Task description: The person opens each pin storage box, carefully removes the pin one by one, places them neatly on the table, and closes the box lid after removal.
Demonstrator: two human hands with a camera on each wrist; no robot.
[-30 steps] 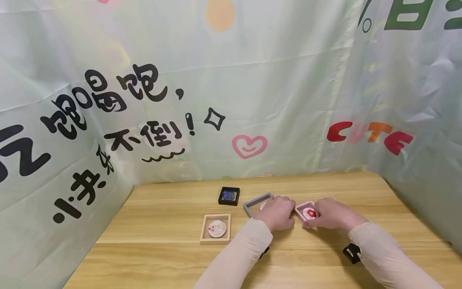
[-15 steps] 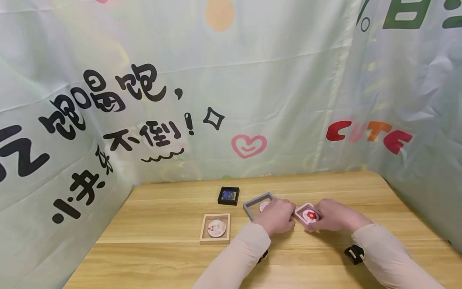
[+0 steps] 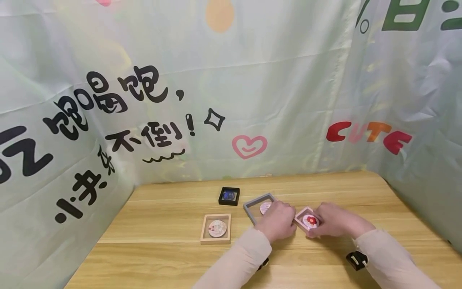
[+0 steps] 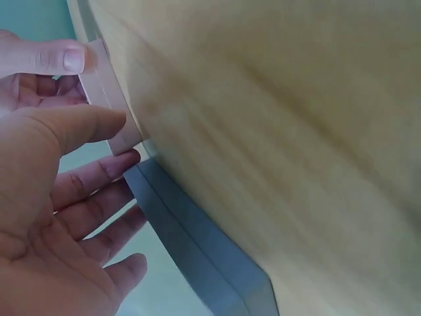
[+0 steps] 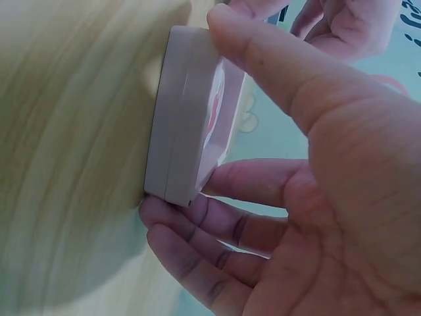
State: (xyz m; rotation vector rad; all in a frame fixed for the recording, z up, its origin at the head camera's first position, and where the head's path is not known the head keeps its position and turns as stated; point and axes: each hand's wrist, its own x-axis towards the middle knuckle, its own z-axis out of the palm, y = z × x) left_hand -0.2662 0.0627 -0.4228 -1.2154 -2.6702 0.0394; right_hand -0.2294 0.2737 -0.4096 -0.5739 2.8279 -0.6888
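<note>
A small pink display frame (image 3: 307, 219) holding a round white disc with a red flower (image 3: 311, 220) lies at the right of the group. My right hand (image 3: 333, 220) grips its right side, thumb on one edge and fingers on the opposite edge, as the right wrist view shows. At its left corner, my left hand (image 3: 278, 220) pinches it between thumb and index finger (image 4: 108, 174). The other left fingers reach behind the end of a grey display frame (image 4: 197, 230). That grey frame holds a pale round disc (image 3: 265, 207) and is partly hidden by the left hand.
A black display frame (image 3: 229, 196) with a blue disc stands further back. To the left lies a wooden-coloured frame (image 3: 215, 228) with a pale disc. The wooden table (image 3: 151, 224) ends at printed cloth walls (image 3: 288, 100). Black wrist devices (image 3: 356, 261) sit beneath the sleeves.
The pink frame has turned slightly and slid a little toward me with both hands. More of the grey frame's disc shows. The black, wooden-coloured and grey frames have stayed put.
</note>
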